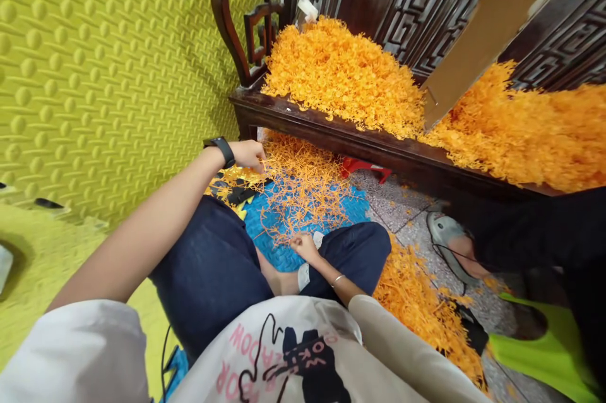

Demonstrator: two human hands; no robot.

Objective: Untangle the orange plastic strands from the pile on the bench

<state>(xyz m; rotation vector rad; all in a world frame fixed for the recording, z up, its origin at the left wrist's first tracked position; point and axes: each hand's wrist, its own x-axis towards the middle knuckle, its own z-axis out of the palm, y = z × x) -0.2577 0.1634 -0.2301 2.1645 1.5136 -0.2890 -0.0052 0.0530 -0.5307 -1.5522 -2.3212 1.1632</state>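
Note:
A loose tangle of thin orange plastic strands (pixel 303 191) lies on a blue foam mat (pixel 253 226) in front of my crossed legs. My left hand (pixel 249 153), with a black watch on the wrist, is at the tangle's far left edge. Its fingers curl downward over some yellow and orange pieces; what they hold, if anything, is hidden. Close to my shin, my right hand (pixel 305 246) is closed at the near edge of the tangle. Its fingers are pressed together, and anything between them is too small to make out.
A dark wooden bench (pixel 303 119) bears heaped orange pieces (pixel 350 78) and a cardboard sheet (pixel 473 43). Under it stands a red plastic object (pixel 367 168). Another orange heap (pixel 411 289) lies right of my knee, near another person's foot (pixel 461 251). Yellow foam matting (pixel 108 62) stands at left.

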